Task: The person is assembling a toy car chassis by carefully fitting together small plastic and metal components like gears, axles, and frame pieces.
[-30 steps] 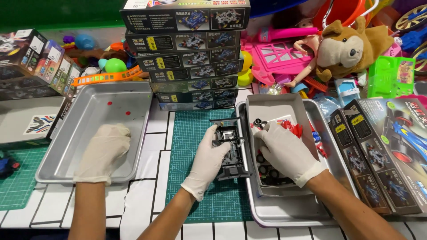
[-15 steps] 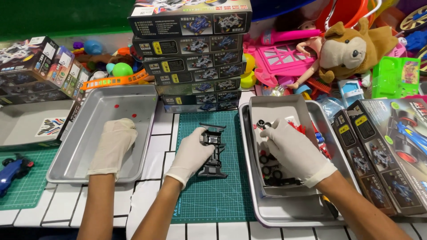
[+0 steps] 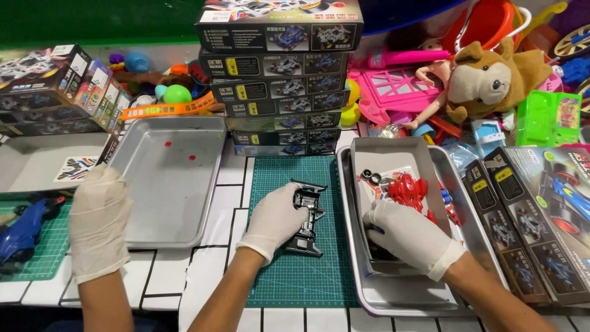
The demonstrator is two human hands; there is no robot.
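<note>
My left hand (image 3: pixel 275 220), in a white glove, grips a black toy car chassis (image 3: pixel 307 216) that rests on the green cutting mat (image 3: pixel 295 276). My right hand (image 3: pixel 409 237), also gloved, reaches into a grey open box (image 3: pixel 393 150) lying in the right metal tray (image 3: pixel 399 301). Its fingertips are down among the parts, and what they hold is hidden. Red plastic parts (image 3: pixel 410 187) and small black wheels (image 3: pixel 369 177) lie in the box just beyond it.
A third gloved hand (image 3: pixel 98 224), another person's, hovers by the left metal tray (image 3: pixel 172 178). A stack of model car boxes (image 3: pixel 279 80) stands behind the mat. More kit boxes (image 3: pixel 541 227) lie at the right, toys along the back, and a blue toy car (image 3: pixel 24 233) at far left.
My left hand has carried the black chassis left, from the right tray's edge to the mat. My right hand has sunk lower in the grey box. The third hand slid left off the left tray.
</note>
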